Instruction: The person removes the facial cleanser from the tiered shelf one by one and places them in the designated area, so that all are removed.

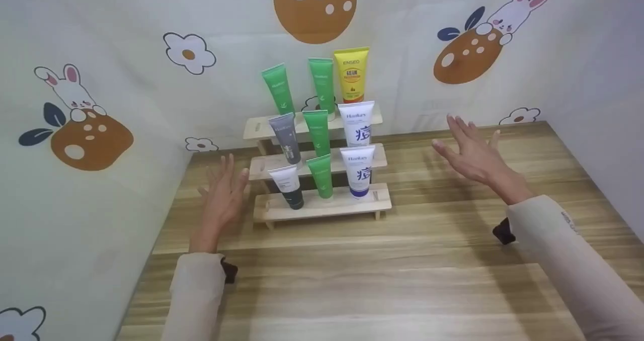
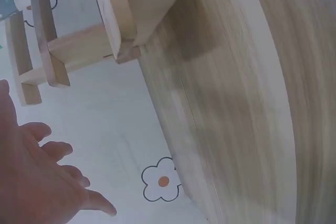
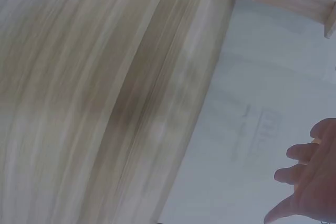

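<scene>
Printed backdrop (image 1: pixel 392 24) behind a wooden table (image 1: pixel 382 280) and tiered stand (image 1: pixel 332 208)

Nine tubes (image 1: pixel 320 177) stand in rows of three on the stand, slightly left of centre on the table's far side. Some lower ends are hidden: the yellow tube (image 1: pixel 352 74) has its base partly behind the middle row's white tube (image 1: pixel 356 119), itself covered below by the near row's white tube (image 1: pixel 358 167). Small print is too blurred to read. Both sleeves (image 1: pixel 568 250) run out of the head view, and the dark objects (image 1: pixel 504 231) at the cuffs are partly covered. Each wrist view crops its own hand and part of the stand.

Near the stand's left end, the left hand (image 1: pixel 224 197) grips nothing, fingers extended. The right hand (image 1: pixel 475 157), well apart to the right, is likewise free, fingers spread. Room to move lies between it and the stand, and wider on the near side. The table's far, left and right edges meet the backdrop; its near edge is cut off.
</scene>
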`<state>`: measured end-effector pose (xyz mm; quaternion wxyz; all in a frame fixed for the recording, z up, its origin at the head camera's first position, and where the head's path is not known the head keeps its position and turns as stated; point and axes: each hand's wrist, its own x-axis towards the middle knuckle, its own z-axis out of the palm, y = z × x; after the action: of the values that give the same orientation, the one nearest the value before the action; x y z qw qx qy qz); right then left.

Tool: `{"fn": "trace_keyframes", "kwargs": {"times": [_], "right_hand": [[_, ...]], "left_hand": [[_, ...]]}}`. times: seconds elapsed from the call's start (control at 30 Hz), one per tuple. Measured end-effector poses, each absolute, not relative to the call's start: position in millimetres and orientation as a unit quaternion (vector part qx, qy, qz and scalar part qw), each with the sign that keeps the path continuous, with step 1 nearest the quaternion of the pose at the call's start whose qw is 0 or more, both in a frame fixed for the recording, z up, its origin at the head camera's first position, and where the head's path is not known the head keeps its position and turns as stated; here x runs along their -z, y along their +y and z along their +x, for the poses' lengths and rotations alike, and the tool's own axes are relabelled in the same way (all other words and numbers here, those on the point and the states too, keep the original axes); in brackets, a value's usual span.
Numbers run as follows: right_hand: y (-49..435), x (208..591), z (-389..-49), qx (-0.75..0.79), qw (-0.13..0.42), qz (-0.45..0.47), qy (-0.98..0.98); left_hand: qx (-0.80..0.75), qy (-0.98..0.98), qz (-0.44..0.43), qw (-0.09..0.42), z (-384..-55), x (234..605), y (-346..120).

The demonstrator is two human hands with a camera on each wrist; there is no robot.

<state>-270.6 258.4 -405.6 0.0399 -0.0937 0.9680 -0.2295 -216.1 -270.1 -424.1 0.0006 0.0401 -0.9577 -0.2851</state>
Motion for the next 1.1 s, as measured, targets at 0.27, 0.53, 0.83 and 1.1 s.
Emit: {"fn": "trace_keyframes", "kwargs": {"times": [0.27, 0.53, 0.83, 1.1], "right_hand": [[245, 394, -272, 0.322, 0.053, -0.106, 0.939], [229, 382, -279, 0.462, 0.064, -0.108, 0.878], [207, 369, -286, 0.546, 0.043, -0.115, 0.829], [185, 353, -295, 0.599, 0.027, -0.133, 0.789]], "left_hand": [[0.352, -0.935, 0.044, 0.012, -208, 420, -265], [0.442, -0.894, 0.070, -0.006, -203, 424, -264], [0.545, -0.834, 0.085, 0.009, -199, 431, -261], [0.658, -0.749, 0.078, 0.009, -186, 446, -256]]}}
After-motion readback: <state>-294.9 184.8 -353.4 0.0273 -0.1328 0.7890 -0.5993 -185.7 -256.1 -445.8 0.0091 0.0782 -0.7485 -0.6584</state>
